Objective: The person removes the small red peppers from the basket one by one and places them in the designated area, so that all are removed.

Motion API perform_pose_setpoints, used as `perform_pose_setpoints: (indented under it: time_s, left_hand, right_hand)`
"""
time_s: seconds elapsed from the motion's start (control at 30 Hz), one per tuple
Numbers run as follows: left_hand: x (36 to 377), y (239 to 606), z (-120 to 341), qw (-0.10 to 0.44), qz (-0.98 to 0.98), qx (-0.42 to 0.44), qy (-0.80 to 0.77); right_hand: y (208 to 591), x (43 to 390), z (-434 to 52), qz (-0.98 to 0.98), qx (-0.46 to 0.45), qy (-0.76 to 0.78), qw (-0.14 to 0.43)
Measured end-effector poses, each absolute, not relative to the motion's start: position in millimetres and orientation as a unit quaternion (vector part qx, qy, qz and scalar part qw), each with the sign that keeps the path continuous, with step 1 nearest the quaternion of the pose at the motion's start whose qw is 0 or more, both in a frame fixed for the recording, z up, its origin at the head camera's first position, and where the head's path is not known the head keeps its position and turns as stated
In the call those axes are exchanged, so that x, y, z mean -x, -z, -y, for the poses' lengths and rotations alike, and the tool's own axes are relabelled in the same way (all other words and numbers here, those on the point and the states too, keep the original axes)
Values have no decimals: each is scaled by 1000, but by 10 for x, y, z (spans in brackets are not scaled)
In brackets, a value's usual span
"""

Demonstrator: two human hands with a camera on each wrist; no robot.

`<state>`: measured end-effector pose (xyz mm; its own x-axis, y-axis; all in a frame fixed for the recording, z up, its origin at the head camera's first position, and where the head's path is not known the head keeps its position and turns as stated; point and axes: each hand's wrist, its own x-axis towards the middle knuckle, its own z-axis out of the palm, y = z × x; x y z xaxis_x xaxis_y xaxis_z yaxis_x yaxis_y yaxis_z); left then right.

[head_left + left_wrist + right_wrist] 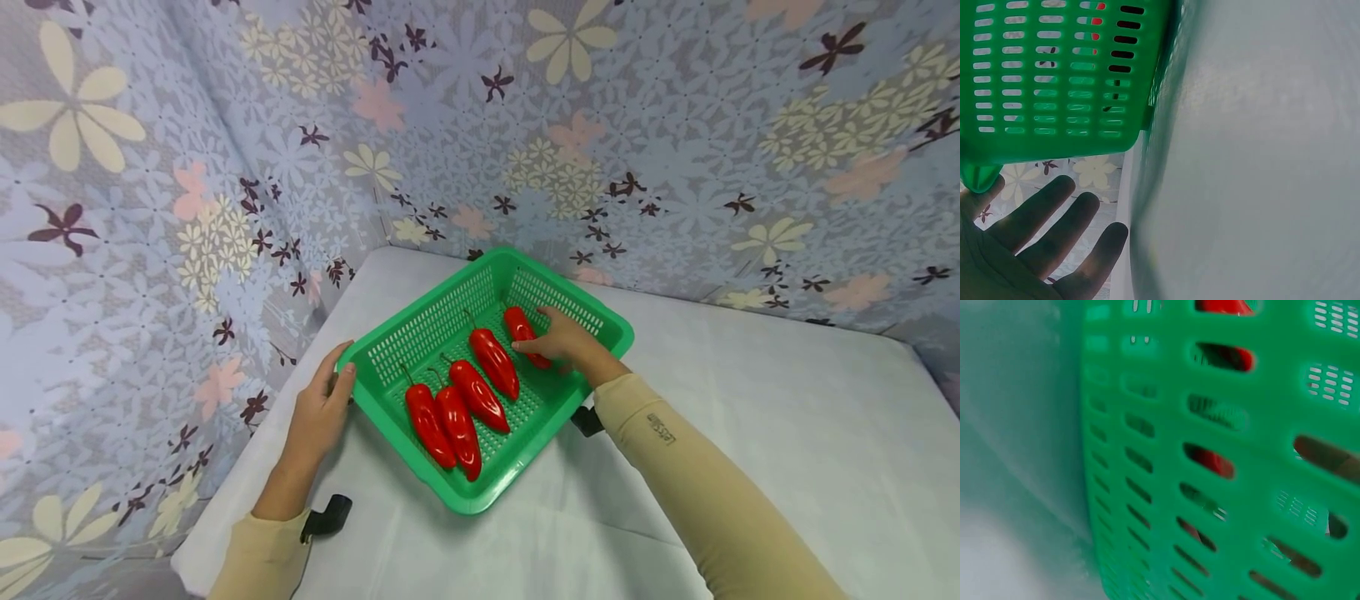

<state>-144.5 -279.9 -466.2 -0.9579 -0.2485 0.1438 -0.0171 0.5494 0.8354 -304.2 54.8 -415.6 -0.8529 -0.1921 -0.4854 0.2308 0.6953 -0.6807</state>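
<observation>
A green plastic basket (431, 304) with slotted walls stands on the table. Several long, glossy red peppers lie inside, among them one pepper (429, 425) nearest the left wall and another (495, 362) near the middle. My left hand (322, 408) is at the basket's left corner, touching the rim; in the left wrist view its fingers (1060, 234) stretch out straight and spread below the wall. Reaching over the right side, my right hand (566, 340) holds the rightmost red pepper (519, 321), thumb across it. The right wrist view mostly shows the basket wall (1160, 440), hiding that hand's grip.
A white-covered table (750, 417) carries the basket and extends to the right. Flower-patterned wallpaper (465, 125) rises behind it and along the left. Black wrist mounts (327, 517) are strapped over the beige sleeves (697, 483).
</observation>
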Motion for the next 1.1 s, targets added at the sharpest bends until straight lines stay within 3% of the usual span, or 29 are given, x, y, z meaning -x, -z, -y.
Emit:
perform_pose_setpoints:
  time_s: [0.47, 1.1]
  left_hand:
    - [1444, 4675, 2798, 126, 872, -75, 467]
    - [1444, 4668, 2786, 122, 871, -80, 469]
  right_hand:
    - [4159, 3066, -533, -847, -38, 440, 295]
    - [4184, 3071, -526, -857, -43, 434, 275]
